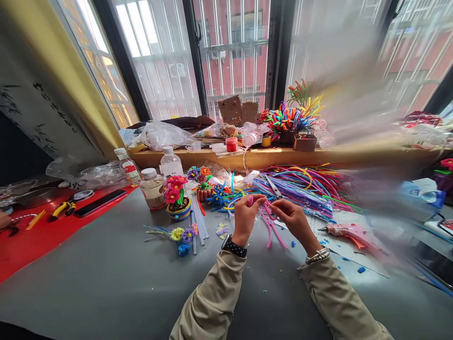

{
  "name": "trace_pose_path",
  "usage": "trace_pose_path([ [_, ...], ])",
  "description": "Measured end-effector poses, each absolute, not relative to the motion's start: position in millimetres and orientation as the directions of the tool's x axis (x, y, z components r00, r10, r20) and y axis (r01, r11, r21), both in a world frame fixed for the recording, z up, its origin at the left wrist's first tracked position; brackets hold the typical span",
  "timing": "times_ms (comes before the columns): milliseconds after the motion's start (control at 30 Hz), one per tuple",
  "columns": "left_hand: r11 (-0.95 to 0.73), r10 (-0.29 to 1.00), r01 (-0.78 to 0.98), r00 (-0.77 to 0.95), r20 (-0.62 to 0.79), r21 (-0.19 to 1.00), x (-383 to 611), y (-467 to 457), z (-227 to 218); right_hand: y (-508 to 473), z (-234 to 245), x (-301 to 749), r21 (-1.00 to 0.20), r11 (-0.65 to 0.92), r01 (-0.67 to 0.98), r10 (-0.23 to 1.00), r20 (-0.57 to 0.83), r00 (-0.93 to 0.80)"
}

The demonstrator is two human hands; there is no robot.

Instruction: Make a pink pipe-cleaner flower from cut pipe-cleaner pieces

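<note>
Pink pipe cleaners (pixel 269 229) hang between my two hands, their loose ends pointing down toward the grey table. The fingers of my left hand (pixel 247 216) are closed in a pinch on the looped upper part. My right hand (pixel 295 218) pinches the same pink pipe cleaners from the other side. Just behind the hands lie scissors (pixel 274 187) with open blades. Beyond them spreads a heap of colourful pipe cleaners (pixel 297 191), partly in clear wrapping. Fingertips hide how the pink strands are joined.
Left of my hands stand a potted pink pipe-cleaner flower (pixel 177 191), bottles (pixel 152 186) and glue sticks (pixel 200 222). A pink glue gun (pixel 354 232) lies at right. A red mat (pixel 71 236) covers the far left, where another person's hand (pixel 4 220) shows. Something blurred crosses the right side.
</note>
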State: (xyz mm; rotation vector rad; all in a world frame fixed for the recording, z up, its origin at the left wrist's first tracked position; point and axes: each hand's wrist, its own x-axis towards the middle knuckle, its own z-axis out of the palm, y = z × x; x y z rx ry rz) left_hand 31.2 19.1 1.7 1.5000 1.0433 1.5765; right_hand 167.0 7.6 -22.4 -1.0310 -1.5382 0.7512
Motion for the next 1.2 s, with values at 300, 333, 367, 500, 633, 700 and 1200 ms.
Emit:
trace_pose_path([
  [300,-0.474,0.874,0.150,-0.036,0.484,0.868,30.3,16.0,3.6,7.2,-21.9,167.2,-0.854,0.437,0.282,0.897,0.437,-0.068],
  [333,-0.477,0.872,0.158,-0.035,0.488,0.865,30.3,16.0,3.5,7.3,-22.2,167.4,-0.851,0.439,0.287,0.896,0.438,-0.072],
  [367,-0.477,0.872,0.166,-0.035,0.489,0.863,30.2,16.1,3.2,7.5,-22.5,167.7,-0.848,0.442,0.294,0.895,0.440,-0.075],
  [500,-0.443,0.881,0.223,-0.073,0.468,0.868,29.3,17.7,1.6,7.5,-21.9,168.2,-0.816,0.467,0.342,0.876,0.479,-0.055],
  [633,-0.407,0.876,0.256,-0.162,0.454,0.877,27.7,18.6,0.4,4.8,-18.7,166.2,-0.696,0.527,0.488,0.812,0.581,-0.049],
  [700,-0.406,0.871,0.254,-0.184,0.456,0.878,27.4,18.7,0.3,3.6,-18.2,164.8,-0.607,0.558,0.566,0.776,0.624,-0.095],
  [1200,-0.419,0.866,0.251,-0.180,0.467,0.873,27.3,21.4,-1.5,2.1,-23.2,162.6,-0.457,0.569,0.684,0.718,0.682,-0.142],
])
